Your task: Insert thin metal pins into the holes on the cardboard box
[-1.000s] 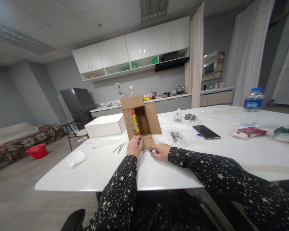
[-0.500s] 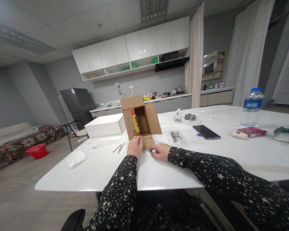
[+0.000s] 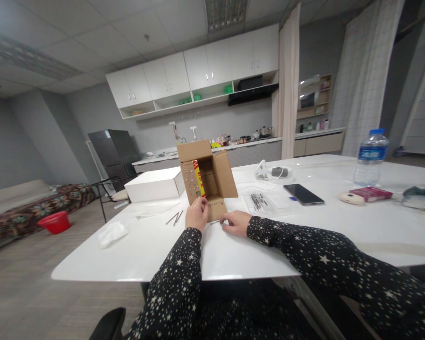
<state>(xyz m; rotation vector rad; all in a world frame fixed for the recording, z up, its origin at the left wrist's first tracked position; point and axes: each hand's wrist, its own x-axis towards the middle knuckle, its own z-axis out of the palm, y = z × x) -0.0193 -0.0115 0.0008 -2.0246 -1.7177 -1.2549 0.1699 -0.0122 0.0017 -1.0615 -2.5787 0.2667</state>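
Note:
An opened cardboard box (image 3: 208,175) stands on the white table with its flaps spread. Small pale dots cover its left flap, and a row of dark dots runs along the low front flap (image 3: 217,206). My left hand (image 3: 197,215) is at the front flap's left side, fingers pinched together; whatever is between them is too small to make out. Just right of the flap, my right hand (image 3: 236,223) rests on the table with curled fingers, its fingertips at the end of a thin metal rod (image 3: 215,222). Several similar thin rods (image 3: 174,217) lie left of my left hand.
Behind the box's left side is a white box (image 3: 155,184); crumpled white tissue (image 3: 112,234) lies nearer. On the right are a clear plastic bag (image 3: 262,203), a phone (image 3: 303,194), a white cable device (image 3: 279,173), a maroon packet (image 3: 371,193) and a water bottle (image 3: 370,158).
My left hand has shifted slightly up and left, its fingertips now drawn together above the front flap. My right hand and the box stay in place.

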